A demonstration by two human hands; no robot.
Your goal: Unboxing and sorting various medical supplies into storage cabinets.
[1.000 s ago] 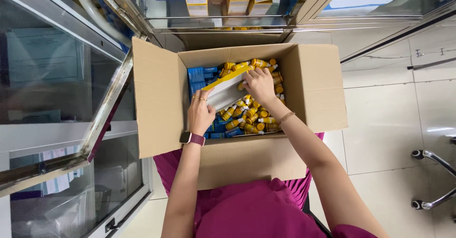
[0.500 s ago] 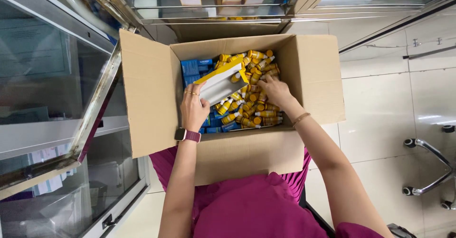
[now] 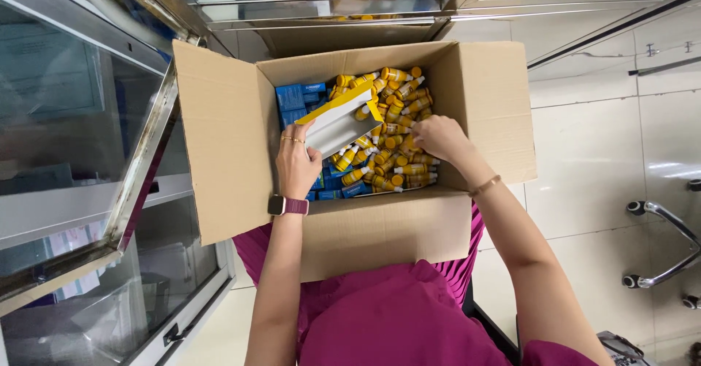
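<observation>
Open cardboard box (image 3: pixel 219 139) resting on the lap, flaps folded outward, seen from straight above; inside, a heap of small yellow bottles (image 3: pixel 398 99) with white and orange caps filling the right and far part, a few flat blue packs (image 3: pixel 296 99) stacked along the left wall and showing again under the bottles at the near edge. Left hand (image 3: pixel 297 165), rings on the fingers and a watch with a dark red strap at the wrist, closed around the near end of a white carton with a yellow edge (image 3: pixel 339 121), thumb on one side and fingers on the other; carton tilted, open mouth pointing up and to the right, lying over the blue packs and just beside the bottle heap, with one bottle touching its mouth. Right hand (image 3: pixel 438 136), thin bracelet at the wrist, down among the bottles by the right wall, fingers curled into the heap; fingertips hidden by the knuckles, so cannot tell whether a bottle is actually pinched or only touched. Magenta clothing below the box. Glass cabinet door (image 3: pixel 87 117) with a metal frame open at the left, glass shelves with more yellow and white cartons beyond the far flap, pale tiled floor (image 3: pixel 584 169) at the right with chrome chair legs (image 3: pixel 661 242) near the edge
</observation>
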